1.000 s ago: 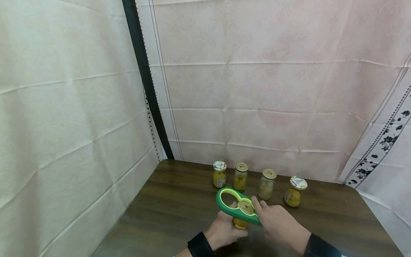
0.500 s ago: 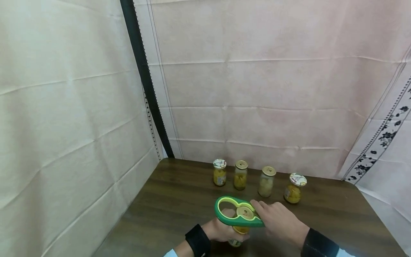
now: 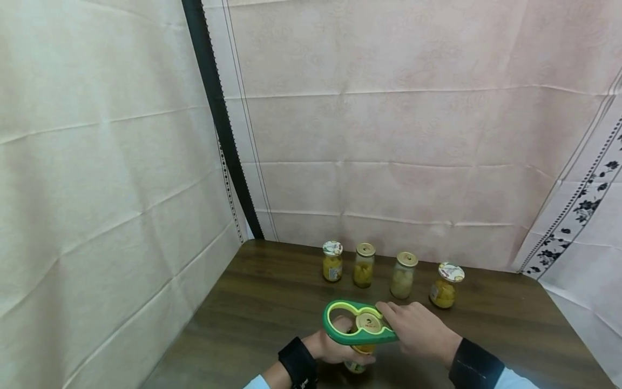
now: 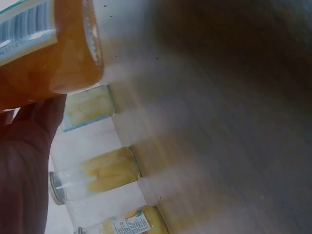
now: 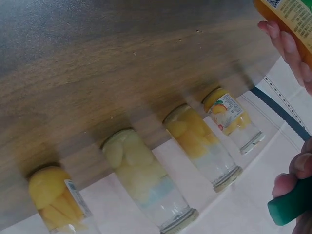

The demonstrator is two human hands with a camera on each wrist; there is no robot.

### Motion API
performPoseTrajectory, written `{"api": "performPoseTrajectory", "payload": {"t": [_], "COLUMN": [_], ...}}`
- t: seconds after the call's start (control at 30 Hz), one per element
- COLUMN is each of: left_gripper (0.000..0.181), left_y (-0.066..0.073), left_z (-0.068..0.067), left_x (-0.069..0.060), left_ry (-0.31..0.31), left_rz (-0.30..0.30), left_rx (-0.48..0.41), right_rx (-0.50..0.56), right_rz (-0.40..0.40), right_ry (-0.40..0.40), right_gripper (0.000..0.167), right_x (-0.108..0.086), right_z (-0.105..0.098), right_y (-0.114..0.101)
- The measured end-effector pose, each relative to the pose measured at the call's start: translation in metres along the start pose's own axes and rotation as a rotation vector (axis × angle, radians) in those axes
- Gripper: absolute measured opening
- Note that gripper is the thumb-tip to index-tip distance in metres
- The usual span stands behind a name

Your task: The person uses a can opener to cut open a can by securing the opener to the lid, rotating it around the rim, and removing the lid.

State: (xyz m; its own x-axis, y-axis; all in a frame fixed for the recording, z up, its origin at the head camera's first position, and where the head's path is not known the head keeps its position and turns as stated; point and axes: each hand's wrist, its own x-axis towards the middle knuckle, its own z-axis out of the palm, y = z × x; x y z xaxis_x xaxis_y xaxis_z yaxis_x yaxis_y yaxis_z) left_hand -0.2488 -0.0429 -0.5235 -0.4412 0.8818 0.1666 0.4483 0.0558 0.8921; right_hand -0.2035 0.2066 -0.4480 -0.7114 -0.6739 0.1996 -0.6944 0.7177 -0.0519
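In the head view, near half past five, the left hand grips a glass jar of orange contents, the right hand a green plastic opener around its gold lid; the left wrist view has the jar at ten o'clock, the right wrist view the opener at four.

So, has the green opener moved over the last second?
Yes: in the head view, the green opener has moved down the frame, away from the row of jars.

Jar labels: nothing legible
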Motion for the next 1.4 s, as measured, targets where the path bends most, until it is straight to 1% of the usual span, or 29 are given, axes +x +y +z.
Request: {"api": "performPoseTrajectory", "payload": {"t": [0.07, 0.2, 0.27, 0.43, 0.57, 0.63, 0.7, 0.8, 0.83, 0.93, 1.03, 1.13, 1.2, 1.3, 1.4], "left_gripper": [0.058, 0.063, 0.063, 0.063, 0.062, 0.060, 0.056, 0.053, 0.053, 0.051, 0.048, 0.045, 0.044, 0.047, 0.053], "left_y": [0.000, 0.002, 0.002, 0.002, 0.001, 0.001, 0.005, 0.006, 0.006, 0.002, 0.003, 0.004, 0.005, 0.003, -0.002], "left_z": [0.000, -0.001, -0.001, -0.002, -0.002, -0.003, -0.004, -0.007, -0.007, -0.009, -0.009, -0.010, -0.011, -0.013, -0.017], "left_x": [-0.001, -0.002, -0.002, -0.002, -0.003, -0.004, -0.006, -0.010, -0.011, -0.014, -0.017, -0.020, -0.021, -0.023, -0.026], "left_ry": [0.000, -0.004, 0.008, 0.027, 0.027, 0.031, 0.043, 0.067, 0.077, 0.090, 0.104, 0.118, 0.133, 0.174, 0.235], "left_rz": [0.003, -0.002, -0.005, -0.005, 0.015, 0.026, 0.032, -0.002, -0.013, -0.059, -0.082, -0.105, -0.119, -0.139, -0.151], "left_rx": [0.023, 0.043, 0.058, 0.000, -0.060, -0.114, -0.180, -0.238, -0.243, -0.209, -0.164, -0.162, -0.176, -0.181, -0.164], "right_rx": [0.007, 0.008, 0.008, 0.027, 0.057, 0.078, 0.092, 0.096, 0.096, 0.098, 0.100, 0.099, 0.094, 0.103, 0.098], "right_rz": [-0.009, -0.023, -0.028, -0.039, -0.005, 0.020, 0.039, 0.038, 0.034, 0.020, 0.026, 0.046, 0.050, 0.059, 0.058], "right_ry": [0.003, 0.016, 0.026, 0.038, 0.045, 0.052, 0.059, 0.082, 0.096, 0.147, 0.183, 0.194, 0.201, 0.202, 0.212], "right_gripper": [0.056, 0.054, 0.054, 0.053, 0.055, 0.056, 0.056, 0.057, 0.057, 0.060, 0.061, 0.060, 0.060, 0.060, 0.060], "right_x": [0.001, 0.003, 0.004, 0.006, 0.005, 0.003, 0.001, -0.001, -0.002, -0.004, -0.006, -0.007, -0.007, -0.008, -0.009], "right_z": [0.002, 0.002, 0.002, -0.001, -0.003, -0.003, -0.004, -0.002, -0.002, -0.001, -0.001, -0.001, -0.001, 0.000, 0.001], "right_y": [0.001, 0.004, 0.006, 0.006, 0.006, 0.008, 0.010, 0.013, 0.014, 0.016, 0.017, 0.018, 0.019, 0.020, 0.021]}}
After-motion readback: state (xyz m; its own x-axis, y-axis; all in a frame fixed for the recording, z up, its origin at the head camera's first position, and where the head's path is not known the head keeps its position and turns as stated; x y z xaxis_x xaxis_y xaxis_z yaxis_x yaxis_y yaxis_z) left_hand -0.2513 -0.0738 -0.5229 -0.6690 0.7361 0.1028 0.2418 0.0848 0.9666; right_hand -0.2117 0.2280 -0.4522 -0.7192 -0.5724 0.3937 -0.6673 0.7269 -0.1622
